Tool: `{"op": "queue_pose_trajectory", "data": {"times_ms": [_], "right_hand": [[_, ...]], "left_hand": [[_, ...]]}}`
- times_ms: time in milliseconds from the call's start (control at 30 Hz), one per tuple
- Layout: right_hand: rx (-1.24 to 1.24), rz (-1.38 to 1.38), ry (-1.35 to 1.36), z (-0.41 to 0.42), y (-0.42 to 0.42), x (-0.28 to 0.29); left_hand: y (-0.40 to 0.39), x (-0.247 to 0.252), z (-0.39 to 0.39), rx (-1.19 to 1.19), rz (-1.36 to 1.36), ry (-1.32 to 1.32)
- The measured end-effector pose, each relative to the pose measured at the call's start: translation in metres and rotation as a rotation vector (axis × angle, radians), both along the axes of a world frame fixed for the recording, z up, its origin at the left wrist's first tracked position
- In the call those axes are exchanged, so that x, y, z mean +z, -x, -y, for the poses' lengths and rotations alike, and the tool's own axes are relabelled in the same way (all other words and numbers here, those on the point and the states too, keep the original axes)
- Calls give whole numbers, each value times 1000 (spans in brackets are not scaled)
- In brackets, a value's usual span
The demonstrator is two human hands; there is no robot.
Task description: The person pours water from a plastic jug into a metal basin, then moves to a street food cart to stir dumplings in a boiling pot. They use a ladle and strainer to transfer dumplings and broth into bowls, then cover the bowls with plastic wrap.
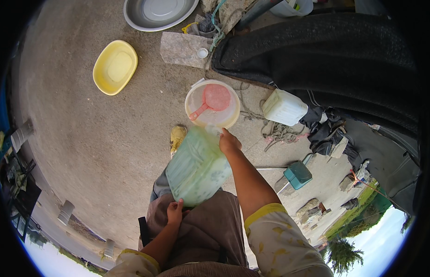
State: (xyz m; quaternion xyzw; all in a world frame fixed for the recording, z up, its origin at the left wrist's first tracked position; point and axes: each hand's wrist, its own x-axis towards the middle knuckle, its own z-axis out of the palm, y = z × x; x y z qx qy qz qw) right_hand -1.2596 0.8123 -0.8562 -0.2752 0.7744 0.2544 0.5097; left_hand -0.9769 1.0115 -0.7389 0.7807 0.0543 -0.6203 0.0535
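A translucent greenish plastic jerrycan [197, 166] is tilted in front of me, its mouth end over the near rim of a round plastic bucket [237, 110]. My right hand [230, 141] grips the jerrycan near its mouth and handle. At the bottom end, my left hand [175, 212] supports the base, with the thumb visible and some fingers hidden beneath. Inside the bucket lies a red plastic dipper [216, 97], its handle pointing to the near left. Whether liquid is flowing from the mouth cannot be made out.
A yellow oval basin [132, 65] and a large metal basin [131, 23] stand on the concrete. Black netting [305, 59] drapes along the right. Near it are a white jerrycan [284, 107], tangled rope [282, 133] and a teal dustpan [298, 175]. A stone slab [176, 48] lies beyond the bucket.
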Motion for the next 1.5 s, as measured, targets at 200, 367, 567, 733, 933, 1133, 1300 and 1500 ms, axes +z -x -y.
{"op": "queue_pose_trajectory", "data": {"times_ms": [200,367,567,733,933,1133,1300,1500], "right_hand": [[105,21,37,-6,6,-13],[131,43,39,0,11,-15],[121,78,-2,5,19,-29],[90,75,-2,14,18,-29],[75,63,-24,17,18,-37],[90,56,-28,21,17,-33],[83,43,-35,21,16,-35],[168,54,-17,18,18,-40]], "left_hand": [[1,8,5,71,-97,-22],[2,17,9,95,-167,-15],[2,27,15,132,-302,-76],[-4,28,8,195,-387,-87],[-8,23,6,227,-451,-98],[-11,22,5,259,-505,-87],[-12,22,8,264,-518,-89],[-13,22,11,263,-547,-91]]}}
